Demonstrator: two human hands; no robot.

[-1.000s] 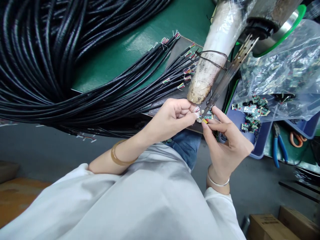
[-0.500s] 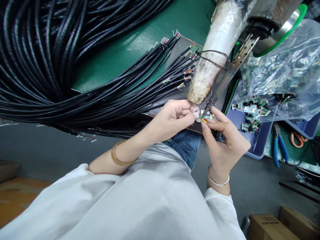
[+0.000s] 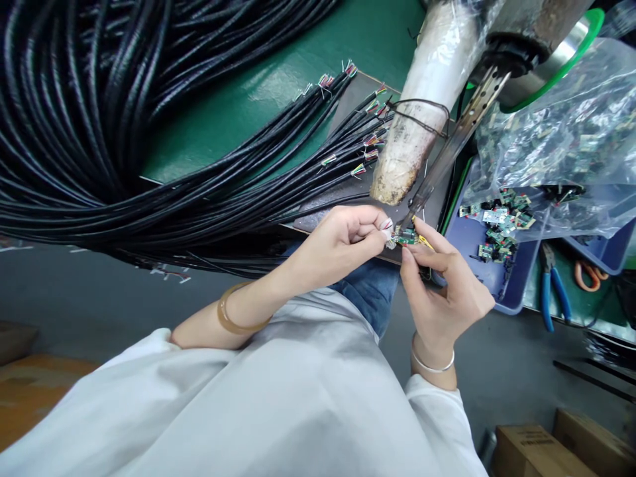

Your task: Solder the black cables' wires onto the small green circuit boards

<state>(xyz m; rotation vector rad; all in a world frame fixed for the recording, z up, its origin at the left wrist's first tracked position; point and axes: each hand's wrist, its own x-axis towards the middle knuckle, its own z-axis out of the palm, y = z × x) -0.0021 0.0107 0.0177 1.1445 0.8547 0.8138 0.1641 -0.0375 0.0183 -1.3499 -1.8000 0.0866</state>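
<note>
My left hand [image 3: 350, 235] is closed in a pinch on a cable end, whose thin white and red wires [image 3: 386, 227] stick out at the fingertips. The rest of that cable is hidden by the hand. My right hand [image 3: 442, 285] holds a small green circuit board [image 3: 408, 236] by its edge between thumb and fingers, with a yellow part beside it. The board and the wires meet between my two hands. A soldering iron [image 3: 437, 169], fixed above and pointing down to the left, has its tip just over the board.
Black cables [image 3: 209, 179] with stripped ends lie left and ahead. A whitish tube [image 3: 415, 132] slants down beside the iron. On the right are a blue tray [image 3: 517, 291] of circuit boards, a plastic bag [image 3: 561, 146] of more, blue-handled pliers [image 3: 555, 288] and a solder reel [image 3: 571, 66].
The circuit board has come into clearer view under the iron's tip, as my right fingers shifted slightly lower. My left hand has moved slightly downward and still pinches the wires.
</note>
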